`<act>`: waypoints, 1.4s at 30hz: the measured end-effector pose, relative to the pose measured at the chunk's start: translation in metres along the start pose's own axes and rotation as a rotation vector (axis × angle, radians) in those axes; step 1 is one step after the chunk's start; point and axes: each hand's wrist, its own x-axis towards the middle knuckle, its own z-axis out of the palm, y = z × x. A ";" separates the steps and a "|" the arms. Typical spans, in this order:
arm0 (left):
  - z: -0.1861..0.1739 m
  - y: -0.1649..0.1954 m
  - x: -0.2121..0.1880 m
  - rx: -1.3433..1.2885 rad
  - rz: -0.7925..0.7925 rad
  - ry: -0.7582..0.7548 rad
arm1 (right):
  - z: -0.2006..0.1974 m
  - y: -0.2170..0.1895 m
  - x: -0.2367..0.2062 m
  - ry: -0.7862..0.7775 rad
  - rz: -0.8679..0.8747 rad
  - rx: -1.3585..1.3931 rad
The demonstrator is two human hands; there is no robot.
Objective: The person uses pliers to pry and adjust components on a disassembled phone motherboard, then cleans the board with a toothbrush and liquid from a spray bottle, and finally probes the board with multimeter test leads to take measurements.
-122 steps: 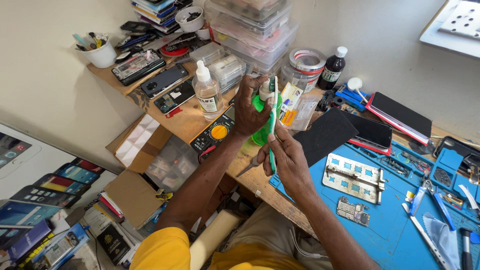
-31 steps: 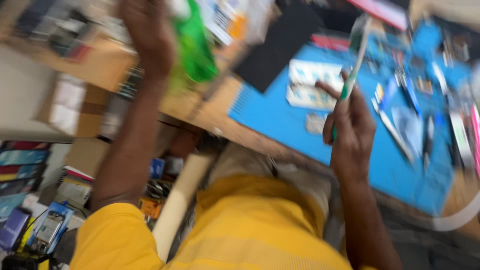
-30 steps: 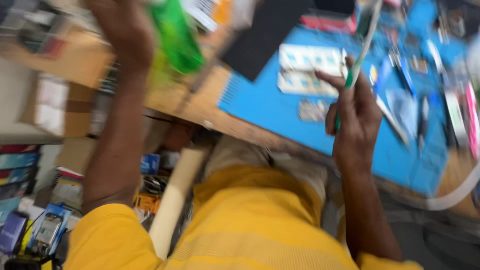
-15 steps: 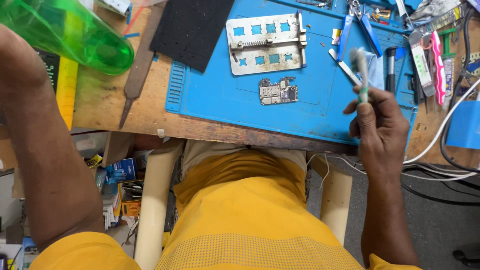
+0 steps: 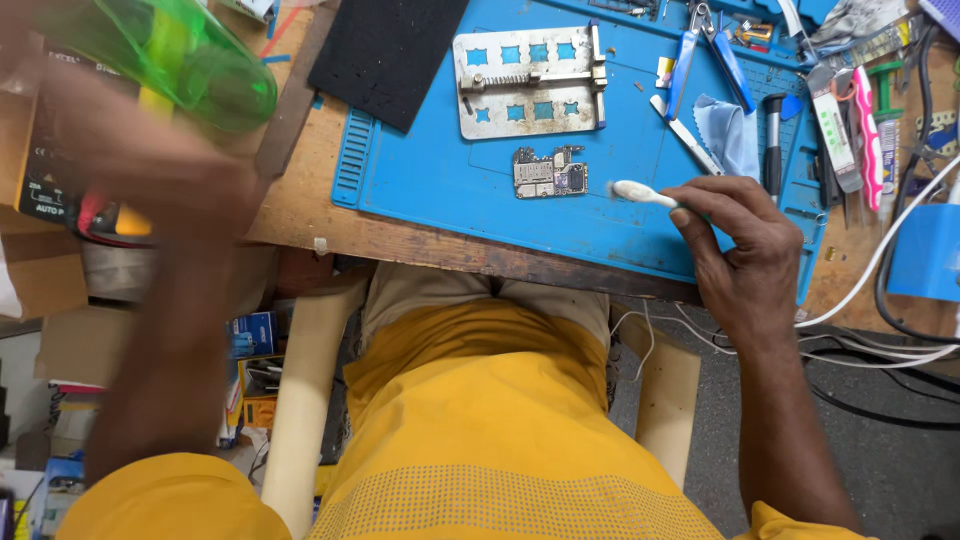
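Right forearm rising from the lower right edge, wrist bent inward over the near edge of the blue work mat (image 5: 440,190). Right hand (image 5: 745,250) curled into a loose fist, fingers clenched around the handle of a toothbrush (image 5: 640,193), thumb on top. White bristle head pointing left, hovering just beside the small circuit board (image 5: 548,173) lying flat on the mat; touching or apart, impossible to tell. Left arm blurred with motion, reaching up along the left side. Left hand (image 5: 130,150) raised over the wooden bench, gripping a translucent green bottle (image 5: 170,55) tilted toward the upper left; exact finger placement lost in the blur. Behind the board, a metal holding fixture (image 5: 528,68) with square cut-outs, and a black pad (image 5: 385,50) at the mat's far left corner. Tweezers, cutters and a blue cloth (image 5: 728,135) scattered along the mat's right side. Yellow shirt filling the foreground.
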 end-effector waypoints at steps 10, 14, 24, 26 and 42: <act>0.104 0.066 -0.040 -0.463 0.176 -0.601 | 0.015 -0.004 0.012 -0.037 -0.226 -0.172; 0.106 0.063 -0.039 -0.484 0.153 -0.590 | 0.026 -0.005 0.024 -0.061 -0.316 -0.242; 0.114 0.048 -0.035 -0.520 0.143 -0.592 | 0.039 0.000 0.042 -0.102 -0.331 -0.221; 0.115 0.047 -0.032 -0.509 0.152 -0.579 | 0.041 0.004 0.043 -0.095 -0.329 -0.229; 0.119 0.041 -0.025 -0.531 0.139 -0.559 | 0.043 -0.013 0.064 -0.126 -0.427 -0.276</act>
